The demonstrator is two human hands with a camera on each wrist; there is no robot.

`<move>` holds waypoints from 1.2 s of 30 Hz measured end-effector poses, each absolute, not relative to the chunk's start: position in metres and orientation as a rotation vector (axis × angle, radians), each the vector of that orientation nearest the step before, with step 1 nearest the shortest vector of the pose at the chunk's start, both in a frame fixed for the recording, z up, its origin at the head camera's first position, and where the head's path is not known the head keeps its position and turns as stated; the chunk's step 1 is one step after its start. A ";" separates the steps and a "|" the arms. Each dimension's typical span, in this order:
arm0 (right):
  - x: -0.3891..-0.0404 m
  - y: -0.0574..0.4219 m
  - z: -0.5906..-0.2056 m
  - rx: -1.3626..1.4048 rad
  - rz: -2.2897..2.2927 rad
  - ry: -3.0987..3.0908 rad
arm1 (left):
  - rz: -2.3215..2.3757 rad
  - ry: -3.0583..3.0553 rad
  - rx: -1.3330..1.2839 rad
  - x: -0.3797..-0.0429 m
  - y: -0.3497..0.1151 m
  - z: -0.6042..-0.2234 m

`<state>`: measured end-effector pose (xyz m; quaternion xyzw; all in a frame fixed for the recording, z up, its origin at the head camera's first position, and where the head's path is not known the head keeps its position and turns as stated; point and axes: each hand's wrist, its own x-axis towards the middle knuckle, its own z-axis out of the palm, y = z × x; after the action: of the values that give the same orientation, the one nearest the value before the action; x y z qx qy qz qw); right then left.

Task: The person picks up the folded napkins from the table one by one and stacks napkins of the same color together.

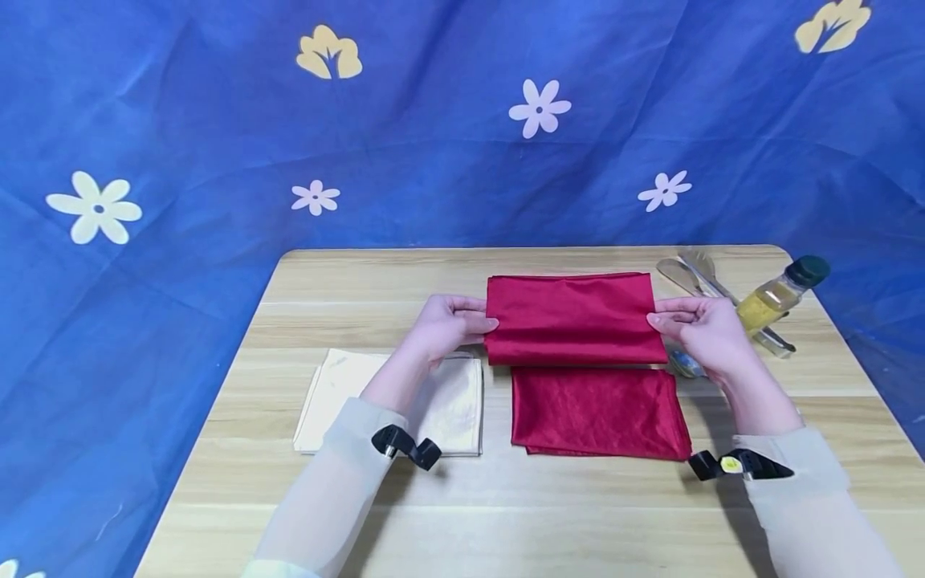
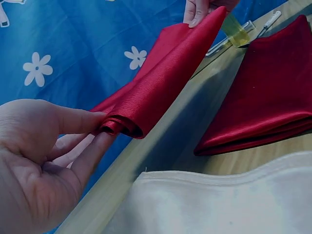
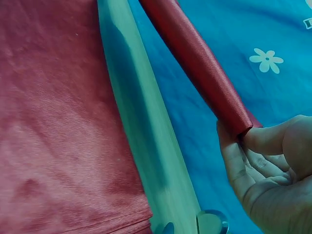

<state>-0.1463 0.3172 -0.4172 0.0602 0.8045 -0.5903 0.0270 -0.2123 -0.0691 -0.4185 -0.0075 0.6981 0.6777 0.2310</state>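
A folded, shiny red cloth (image 1: 574, 317) is held above the table between both hands. My left hand (image 1: 444, 327) pinches its left edge between thumb and fingers; in the left wrist view, rolled or folded layers show at that end of the red cloth (image 2: 161, 87). At the opposite edge, my right hand (image 1: 704, 331) pinches it the same way, and the right wrist view shows the thumb and fingers on the corner of the red cloth (image 3: 204, 73). Nearer to me, a second folded red cloth (image 1: 600, 413) lies flat on the table.
Below my left forearm lies a folded white cloth (image 1: 448, 409), partly covered by the arm. Beyond my right hand are a bottle of yellow liquid (image 1: 769, 305) with a dark green cap, a spoon (image 1: 679, 274) and other utensils. A blue flowered sheet (image 1: 433, 160) hangs behind the wooden table (image 1: 260, 401).
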 end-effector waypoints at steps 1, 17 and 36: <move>-0.143 0.317 -0.418 0.178 -1.833 2.479 | 1.860 1.924 -0.020 -0.209 -0.070 -0.419; -0.105 0.326 -0.431 0.203 -1.923 2.393 | 1.815 1.990 0.059 -0.180 -0.067 -0.428; -0.072 0.349 -0.445 0.159 -2.007 2.316 | 1.808 1.866 0.076 -0.153 -0.053 -0.438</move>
<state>-0.0725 0.3486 -0.4449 0.0518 0.7542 -0.6536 0.0362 -0.1533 -0.0528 -0.4376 0.0280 0.6918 0.6700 0.2679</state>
